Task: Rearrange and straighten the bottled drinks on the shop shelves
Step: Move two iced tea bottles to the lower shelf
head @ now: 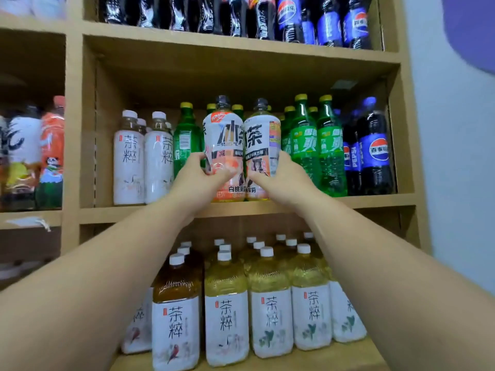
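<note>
Both arms reach up to the middle shelf [375, 200] of a tan wooden unit beside a pale wall [452, 162]. The left hand [199, 171] curls round a peach iced tea bottle [223, 137]. The right hand [280, 174] grips the second iced tea bottle [262, 137], which touches the first at the shelf's front. Their labels together read 冰茶. "PEPSI" bottles [373, 156] stand further right.

This is a shop, because wooden shelves [241, 207] hold rows of tea bottles [226, 314], green soda bottles [305, 145] and cola bottles [375, 151].

Wooden shelves [257, 207] carry upright bottled drinks [305, 151].
</note>
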